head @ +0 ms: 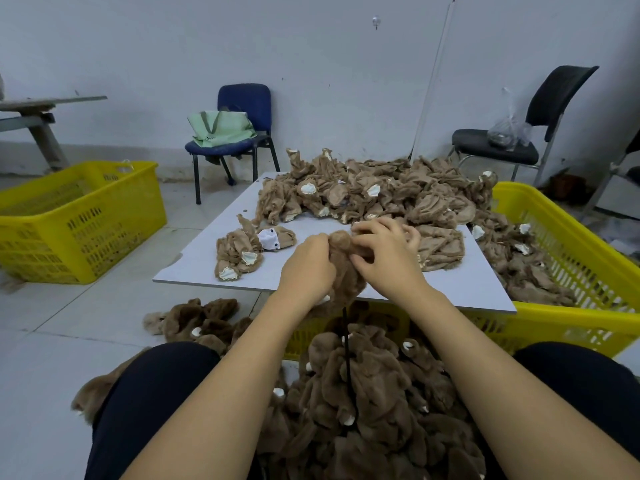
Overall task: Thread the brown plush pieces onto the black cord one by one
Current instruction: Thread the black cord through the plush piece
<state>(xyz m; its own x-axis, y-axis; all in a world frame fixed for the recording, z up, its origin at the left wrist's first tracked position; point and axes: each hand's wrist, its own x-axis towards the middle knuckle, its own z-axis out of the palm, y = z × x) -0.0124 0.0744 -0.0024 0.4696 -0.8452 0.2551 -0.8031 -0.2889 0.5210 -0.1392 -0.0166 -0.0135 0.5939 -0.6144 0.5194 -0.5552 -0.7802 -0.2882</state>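
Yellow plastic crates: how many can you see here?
2. One yellow plastic crate sits on the floor at left; the other yellow plastic crate is at right, partly under the white board.

Dim, even light; edges bend outward.

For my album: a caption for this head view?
Both hands grip a brown plush piece over a black cord.

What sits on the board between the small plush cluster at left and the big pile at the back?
In the head view, only bare white board separates the small cluster from the big pile.
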